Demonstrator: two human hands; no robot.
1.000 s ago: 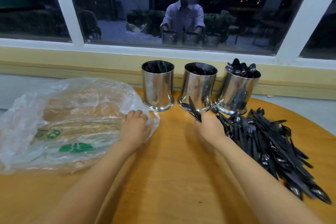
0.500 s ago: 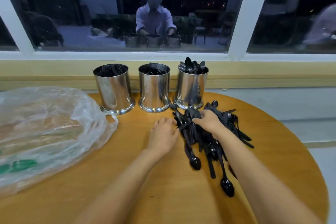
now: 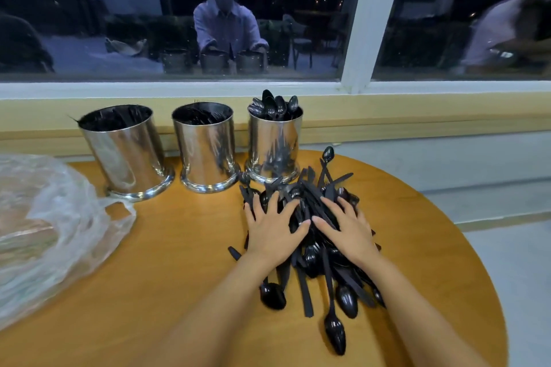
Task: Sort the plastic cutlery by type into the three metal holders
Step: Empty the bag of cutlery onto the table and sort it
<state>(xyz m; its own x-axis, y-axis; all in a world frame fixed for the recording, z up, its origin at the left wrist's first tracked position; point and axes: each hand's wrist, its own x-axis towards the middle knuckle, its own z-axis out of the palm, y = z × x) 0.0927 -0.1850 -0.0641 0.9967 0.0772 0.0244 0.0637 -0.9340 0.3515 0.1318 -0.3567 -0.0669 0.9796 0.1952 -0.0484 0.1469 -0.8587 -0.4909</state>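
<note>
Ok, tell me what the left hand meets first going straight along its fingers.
More of the black cutlery pile under the left hand; just beyond, probably the base of the spoon-filled metal holder, though depth is unclear.

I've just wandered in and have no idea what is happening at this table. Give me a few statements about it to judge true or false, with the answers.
1. The left hand and the right hand both lie with spread fingers on the pile of black cutlery. True.
2. The plastic bag lies to the right of the pile. False: it lies on the left part of the table, apart from the pile.
3. Spoons stick out of the top of the right holder. True.
4. Four metal holders stand on the table. False: there are three in a row, the left holder, the middle holder and the right holder.
5. One hand lifts a fork into the air. False: neither hand grips anything.
</note>
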